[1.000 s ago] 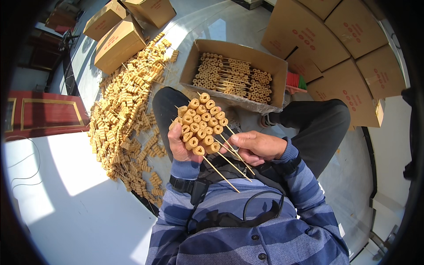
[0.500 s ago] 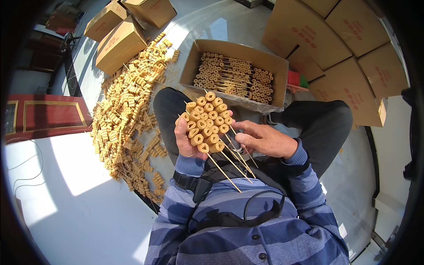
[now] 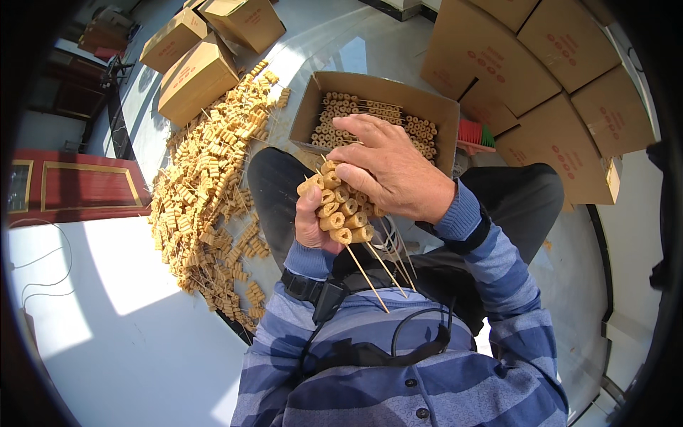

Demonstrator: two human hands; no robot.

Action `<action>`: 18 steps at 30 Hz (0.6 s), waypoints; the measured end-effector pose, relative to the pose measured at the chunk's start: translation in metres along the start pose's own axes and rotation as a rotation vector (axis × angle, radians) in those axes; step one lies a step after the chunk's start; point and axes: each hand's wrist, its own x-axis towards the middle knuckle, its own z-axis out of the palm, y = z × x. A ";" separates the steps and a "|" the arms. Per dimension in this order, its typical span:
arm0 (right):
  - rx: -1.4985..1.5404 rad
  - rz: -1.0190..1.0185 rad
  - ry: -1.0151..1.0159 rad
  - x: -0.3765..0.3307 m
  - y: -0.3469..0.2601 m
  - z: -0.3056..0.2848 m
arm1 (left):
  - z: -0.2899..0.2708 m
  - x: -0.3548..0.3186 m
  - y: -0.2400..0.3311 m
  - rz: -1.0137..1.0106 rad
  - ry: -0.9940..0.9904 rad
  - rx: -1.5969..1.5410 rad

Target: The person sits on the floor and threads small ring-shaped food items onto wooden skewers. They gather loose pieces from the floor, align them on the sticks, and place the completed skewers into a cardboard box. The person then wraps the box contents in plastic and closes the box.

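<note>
Left hand clenched on bundle of skewers; right hand grasping its top, near open box.

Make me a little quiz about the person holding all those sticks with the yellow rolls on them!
1. True or false: the left hand holds a bunch of skewers threaded with tan rolls.
2. Where is the right hand? A. inside the open box B. on top of the bunch C. on the floor pile
3. Fill in: the big loose pile of filled skewers lies on the floor to the person's ____ side.

Key:
1. True. The sticks' bare ends poke down out of the fist.
2. B. It covers the bunch, with the open box of stacked skewers beyond it.
3. Left.
</note>
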 end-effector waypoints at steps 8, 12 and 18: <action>-0.049 0.028 -0.006 -0.018 0.005 0.001 | 0.003 0.005 -0.006 -0.110 -0.010 -0.034; 0.138 0.130 0.177 -0.030 -0.002 0.008 | 0.011 0.008 -0.002 -0.057 -0.047 -0.015; 0.204 0.336 0.179 -0.054 -0.037 0.025 | 0.025 0.019 0.000 -0.066 -0.078 0.051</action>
